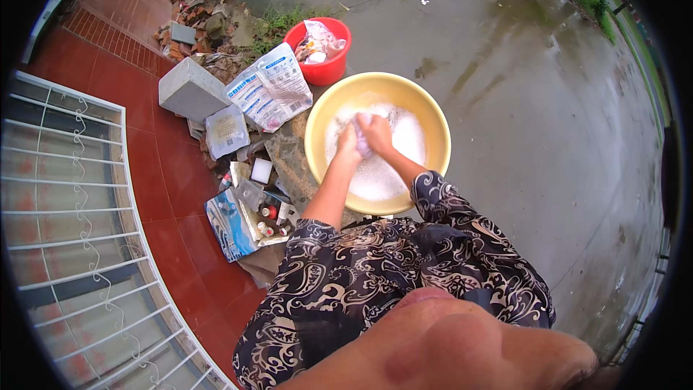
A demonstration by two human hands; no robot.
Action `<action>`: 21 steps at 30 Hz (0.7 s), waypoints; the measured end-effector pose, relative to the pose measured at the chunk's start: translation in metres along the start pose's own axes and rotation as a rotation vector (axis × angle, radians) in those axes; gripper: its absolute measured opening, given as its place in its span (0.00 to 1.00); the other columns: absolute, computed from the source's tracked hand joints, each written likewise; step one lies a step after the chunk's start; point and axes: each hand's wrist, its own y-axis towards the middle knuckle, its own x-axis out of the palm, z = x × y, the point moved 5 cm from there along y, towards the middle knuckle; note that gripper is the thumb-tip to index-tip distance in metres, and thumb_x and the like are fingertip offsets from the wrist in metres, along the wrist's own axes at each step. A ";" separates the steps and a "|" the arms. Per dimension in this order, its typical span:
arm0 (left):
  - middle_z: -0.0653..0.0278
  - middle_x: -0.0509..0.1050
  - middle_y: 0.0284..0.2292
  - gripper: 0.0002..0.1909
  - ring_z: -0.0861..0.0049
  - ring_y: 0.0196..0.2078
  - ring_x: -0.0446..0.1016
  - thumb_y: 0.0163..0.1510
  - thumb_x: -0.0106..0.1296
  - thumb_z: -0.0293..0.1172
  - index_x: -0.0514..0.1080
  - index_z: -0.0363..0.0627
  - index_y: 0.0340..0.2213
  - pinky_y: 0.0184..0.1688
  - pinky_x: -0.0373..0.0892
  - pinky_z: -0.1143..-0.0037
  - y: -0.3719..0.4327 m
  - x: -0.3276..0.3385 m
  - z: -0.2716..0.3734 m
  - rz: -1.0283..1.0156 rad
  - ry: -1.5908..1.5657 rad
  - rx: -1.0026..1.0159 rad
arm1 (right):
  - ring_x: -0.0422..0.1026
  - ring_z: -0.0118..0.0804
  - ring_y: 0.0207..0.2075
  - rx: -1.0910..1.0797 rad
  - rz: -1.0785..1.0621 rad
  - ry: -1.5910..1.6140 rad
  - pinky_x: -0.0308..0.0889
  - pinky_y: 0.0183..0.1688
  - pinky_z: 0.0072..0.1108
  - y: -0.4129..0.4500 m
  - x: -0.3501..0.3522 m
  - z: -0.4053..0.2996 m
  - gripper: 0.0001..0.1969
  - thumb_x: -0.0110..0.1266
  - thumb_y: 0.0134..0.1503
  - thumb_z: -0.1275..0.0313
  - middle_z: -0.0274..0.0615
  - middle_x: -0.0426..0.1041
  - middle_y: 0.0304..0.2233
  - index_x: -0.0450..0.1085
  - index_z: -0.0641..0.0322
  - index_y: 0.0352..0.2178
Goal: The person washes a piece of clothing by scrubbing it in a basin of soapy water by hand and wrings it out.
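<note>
Both my hands are together over a yellow plastic basin (436, 114) that holds water covered in white suds (379, 179). My left hand (348, 142) and my right hand (377, 132) press from either side on a wet, pale lilac cloth (364, 143). The cloth is bunched between them, and suds and fingers hide part of it. A red plastic bucket (329, 73) with crumpled light fabric (320, 43) in it stands just beyond the basin, to the left. Beside the bucket leans a printed white plastic detergent bag (273, 86).
Left of the basin are a pale block (192, 89), a clear plastic packet (227, 131) and an open box of small bottles (233, 225). Broken bricks (203, 46) lie farther back. A white window grille (70, 184) stands at far left. Wet concrete (514, 146) extends to the right.
</note>
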 end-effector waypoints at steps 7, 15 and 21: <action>0.52 0.74 0.36 0.21 0.65 0.38 0.74 0.61 0.37 0.42 0.70 0.36 0.39 0.41 0.72 0.68 -0.032 -0.005 0.014 0.046 0.050 -0.049 | 0.72 0.55 0.22 -0.124 0.015 0.067 0.66 0.30 0.37 -0.027 0.006 -0.022 0.20 0.47 0.55 0.57 0.59 0.70 0.18 0.73 0.65 0.23; 0.62 0.71 0.24 0.15 0.74 0.26 0.69 0.57 0.43 0.36 0.70 0.35 0.31 0.29 0.67 0.72 -0.024 -0.016 0.049 0.019 0.032 0.160 | 0.71 0.49 0.22 -0.222 -0.138 0.267 0.67 0.31 0.32 -0.033 0.002 -0.053 0.17 0.48 0.54 0.61 0.49 0.72 0.18 0.71 0.66 0.22; 0.57 0.72 0.38 0.19 0.74 0.38 0.70 0.52 0.50 0.32 0.67 0.33 0.44 0.43 0.66 0.75 -0.061 -0.047 0.095 0.355 0.883 0.826 | 0.73 0.38 0.41 -0.305 -0.081 0.320 0.69 0.42 0.26 0.046 -0.019 0.001 0.14 0.53 0.49 0.68 0.49 0.74 0.35 0.72 0.64 0.37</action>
